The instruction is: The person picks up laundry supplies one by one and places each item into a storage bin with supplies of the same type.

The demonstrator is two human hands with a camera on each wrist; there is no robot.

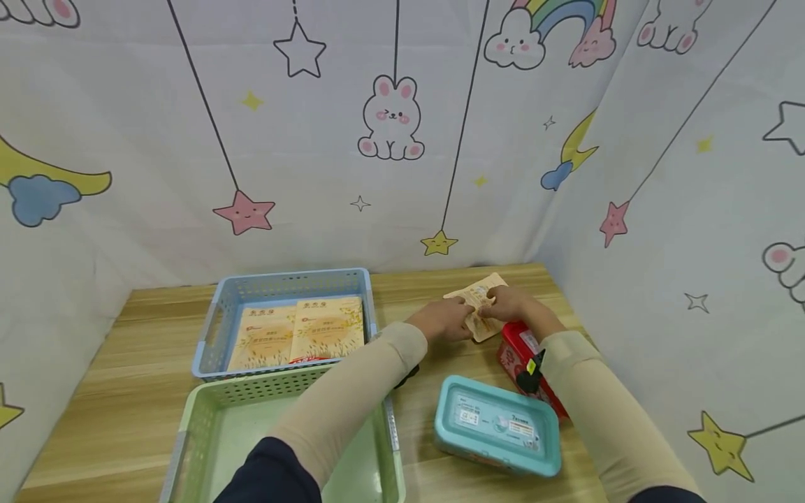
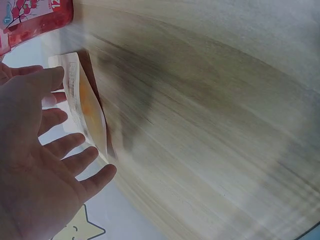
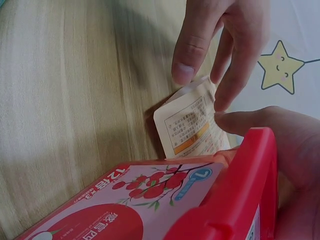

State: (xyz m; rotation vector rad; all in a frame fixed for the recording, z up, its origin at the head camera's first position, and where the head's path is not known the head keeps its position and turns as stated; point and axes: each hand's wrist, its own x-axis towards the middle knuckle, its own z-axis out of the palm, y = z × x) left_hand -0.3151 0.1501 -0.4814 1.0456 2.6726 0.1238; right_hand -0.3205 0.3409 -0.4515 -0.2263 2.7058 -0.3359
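Note:
A flat beige printed pouch (image 1: 483, 300) is tilted up off the wooden table at the back right. My left hand (image 1: 443, 319) is at its left edge; in the left wrist view, the fingers (image 2: 90, 159) are spread and relaxed beside the pouch. From the other side my right hand (image 1: 517, 305) pinches the pouch. In the right wrist view, the pouch (image 3: 187, 122) shows printed text and an orange band, and a red tub partly hides the right fingers.
The red tub (image 1: 517, 353) stands under my right forearm. Nearer me is a teal lidded box (image 1: 497, 423). At left, a blue basket (image 1: 216, 314) holds beige packets (image 1: 328, 328), with a green basket (image 1: 189, 426) in front. Printed cloth walls (image 1: 390, 202) border the table.

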